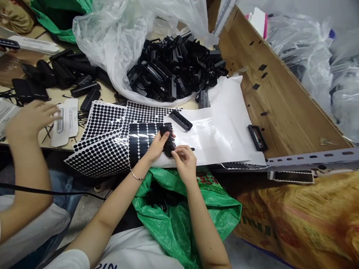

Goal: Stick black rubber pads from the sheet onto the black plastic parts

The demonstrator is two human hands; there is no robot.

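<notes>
My left hand (157,145) is closed around a small black plastic part (167,141) and holds it upright over the sticker sheets. My right hand (183,158) pinches at the part's lower end, fingers pressed together. Under both hands lie white sheets of black round and rectangular stickers (106,138), partly peeled. Another black part (181,120) lies on the bare white sheet (224,127) just beyond my hands. A green bag (179,220) hangs open below my wrists.
A clear plastic bag (117,45) spills a heap of black parts (176,67) at the back. A wooden board (280,93) walls the right side, a black part (257,137) at its foot. Another person's hand (30,117) reaches over the table at left.
</notes>
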